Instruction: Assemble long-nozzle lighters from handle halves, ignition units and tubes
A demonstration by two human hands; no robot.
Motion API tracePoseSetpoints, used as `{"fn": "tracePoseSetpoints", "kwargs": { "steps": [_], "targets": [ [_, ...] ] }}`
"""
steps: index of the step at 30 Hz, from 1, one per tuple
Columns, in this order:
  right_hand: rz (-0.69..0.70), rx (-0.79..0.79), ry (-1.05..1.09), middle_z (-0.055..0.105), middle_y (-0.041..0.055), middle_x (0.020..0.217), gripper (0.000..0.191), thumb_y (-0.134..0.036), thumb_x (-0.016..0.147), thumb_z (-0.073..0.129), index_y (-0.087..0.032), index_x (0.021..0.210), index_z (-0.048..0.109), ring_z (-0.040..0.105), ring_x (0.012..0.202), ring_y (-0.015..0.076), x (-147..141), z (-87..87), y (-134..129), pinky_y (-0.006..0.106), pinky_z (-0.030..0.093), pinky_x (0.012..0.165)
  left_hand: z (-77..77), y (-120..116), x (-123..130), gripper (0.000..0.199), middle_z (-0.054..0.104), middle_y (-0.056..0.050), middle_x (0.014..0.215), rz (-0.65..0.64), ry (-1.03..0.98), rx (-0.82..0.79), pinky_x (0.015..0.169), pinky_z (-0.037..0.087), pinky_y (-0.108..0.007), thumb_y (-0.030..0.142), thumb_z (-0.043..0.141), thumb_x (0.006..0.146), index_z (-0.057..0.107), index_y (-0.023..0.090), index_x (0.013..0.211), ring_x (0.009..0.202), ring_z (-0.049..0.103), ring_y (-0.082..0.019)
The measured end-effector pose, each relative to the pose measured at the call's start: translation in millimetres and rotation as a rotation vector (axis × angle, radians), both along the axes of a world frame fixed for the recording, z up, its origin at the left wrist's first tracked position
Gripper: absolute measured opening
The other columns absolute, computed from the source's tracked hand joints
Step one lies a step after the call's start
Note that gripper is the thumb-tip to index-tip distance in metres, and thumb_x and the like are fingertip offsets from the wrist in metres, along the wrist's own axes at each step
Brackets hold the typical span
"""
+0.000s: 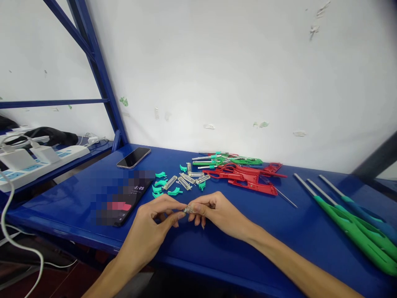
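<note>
Both hands meet over the front middle of the blue table. My left hand (pixel 156 217) and my right hand (pixel 207 210) pinch a small clear piece (pixel 187 210) between their fingertips; the fingers cover most of it. Just beyond the hands lie several clear plastic pieces (pixel 187 182), with teal clips (pixel 175 191) around them. Red plastic shells (pixel 252 182) lie behind and to the right, next to green shells (pixel 245 160) with metal rods.
The blue table (pixel 248 252) bears a phone (pixel 134 157) at the back left and a lit phone (pixel 132 200) left of the hands. Green-handled tools (pixel 350 231) and a blue-handled one (pixel 369 211) lie right. A power strip (pixel 62 163) stands far left; a white wall rises behind.
</note>
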State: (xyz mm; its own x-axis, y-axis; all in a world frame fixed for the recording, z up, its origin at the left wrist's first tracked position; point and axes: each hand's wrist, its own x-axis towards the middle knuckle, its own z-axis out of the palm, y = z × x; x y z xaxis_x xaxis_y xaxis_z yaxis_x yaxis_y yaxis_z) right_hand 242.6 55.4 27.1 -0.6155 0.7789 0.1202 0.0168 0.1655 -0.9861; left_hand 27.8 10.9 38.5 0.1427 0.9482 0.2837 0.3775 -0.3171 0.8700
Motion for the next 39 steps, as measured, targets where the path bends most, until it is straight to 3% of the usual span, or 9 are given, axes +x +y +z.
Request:
{"fn": "tracePoseSetpoints", "kwargs": {
  "steps": [13, 29, 39],
  "targets": [
    [0.041, 0.005, -0.003, 0.066, 0.0006, 0.071, 0.056, -0.066, 0.100, 0.057, -0.015, 0.081, 0.070, 0.059, 0.058, 0.0097, 0, 3.6, -3, 0.021, 0.045, 0.054, 5.0, 2, -1, 0.016, 0.077, -0.004, 0.093, -0.018, -0.080, -0.091, 0.055, 0.048, -0.024, 0.037, 0.081, 0.085, 0.087, 0.024, 0.093, 0.060, 0.066, -0.012],
    [0.070, 0.049, -0.003, 0.073, 0.0048, 0.081, 0.059, -0.068, 0.102, 0.054, -0.015, 0.087, 0.075, 0.064, 0.063, 0.0116, 0, 7.3, -4, 0.023, 0.048, 0.060, 7.0, 0, 1, 0.012, 0.077, -0.003, 0.087, -0.010, -0.199, -0.059, 0.053, 0.052, -0.022, 0.029, 0.087, 0.076, 0.087, 0.022, 0.086, 0.053, 0.065, -0.011],
    [0.059, 0.059, -0.021, 0.072, 0.0043, 0.078, 0.058, -0.066, 0.102, 0.055, -0.015, 0.084, 0.075, 0.063, 0.062, 0.0121, 0, 10.6, -7, 0.024, 0.046, 0.060, 10.2, -1, 5, 0.012, 0.076, -0.003, 0.091, -0.047, -0.230, -0.079, 0.054, 0.056, -0.020, 0.026, 0.088, 0.075, 0.087, 0.023, 0.086, 0.054, 0.066, -0.010]
  ]
}}
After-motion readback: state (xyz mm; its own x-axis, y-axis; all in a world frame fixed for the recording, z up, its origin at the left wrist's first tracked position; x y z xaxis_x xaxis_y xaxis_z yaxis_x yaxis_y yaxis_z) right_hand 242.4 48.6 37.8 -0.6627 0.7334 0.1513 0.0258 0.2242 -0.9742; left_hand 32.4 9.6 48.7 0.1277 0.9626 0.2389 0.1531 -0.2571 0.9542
